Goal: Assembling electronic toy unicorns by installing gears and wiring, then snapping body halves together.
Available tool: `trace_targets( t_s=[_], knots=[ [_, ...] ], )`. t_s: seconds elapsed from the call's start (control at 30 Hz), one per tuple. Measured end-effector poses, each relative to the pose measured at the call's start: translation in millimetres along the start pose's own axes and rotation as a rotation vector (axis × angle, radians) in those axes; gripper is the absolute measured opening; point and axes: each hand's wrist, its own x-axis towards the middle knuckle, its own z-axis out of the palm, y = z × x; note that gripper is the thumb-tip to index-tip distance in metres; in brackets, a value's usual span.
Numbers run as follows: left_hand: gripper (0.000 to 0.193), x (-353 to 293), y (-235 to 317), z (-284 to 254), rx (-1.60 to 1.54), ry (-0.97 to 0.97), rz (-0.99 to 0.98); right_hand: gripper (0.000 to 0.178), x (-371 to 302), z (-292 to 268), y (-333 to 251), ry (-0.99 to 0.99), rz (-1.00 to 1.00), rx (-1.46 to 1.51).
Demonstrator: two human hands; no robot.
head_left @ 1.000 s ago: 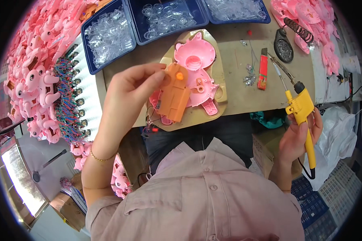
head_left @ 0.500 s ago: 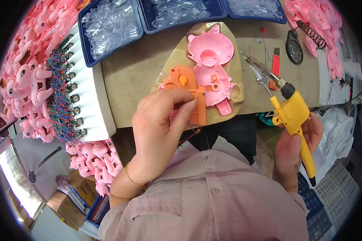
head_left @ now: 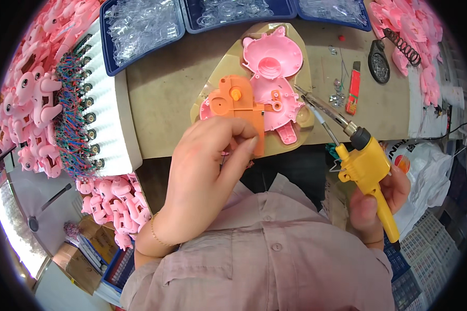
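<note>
In the head view, your left hand [head_left: 205, 166] is at the lower part of the orange housing [head_left: 237, 98], thumb and forefinger brought together; what they pinch, if anything, is hidden, so I can't tell. The housing lies at the left of the open pink shell [head_left: 272, 58], over the tan fixture [head_left: 307, 65] on the table [head_left: 163, 103]. Your right hand [head_left: 373, 205] is wrapped around the yellow soldering gun [head_left: 366, 165], its tip pointing up-left, near the shell's right edge. A red cutter [head_left: 353, 89] lies beyond the gun.
</note>
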Motion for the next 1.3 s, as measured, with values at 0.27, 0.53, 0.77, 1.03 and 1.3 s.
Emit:
trace_targets(
  t_s=[0.27,0.53,0.77,1.03,1.3],
  knots=[
    [0.006,7,-13,13,0.092,0.171,0.045,0.069,8,4,5,-0.035,-0.042,0.051],
    [0.006,9,-17,17,0.143,0.177,0.138,0.069,6,-1,3,-0.196,-0.095,-0.043],
    [0.006,9,-18,13,0.131,0.124,0.123,0.053,26,18,-7,-0.213,0.009,0.236],
    [0.005,11,-18,12,0.125,0.115,0.136,0.053,36,22,-2,-0.277,-0.079,0.088],
    [0.004,10,-14,10,0.153,0.087,0.124,0.058,24,16,-6,-0.361,0.011,-0.05]
  ],
)
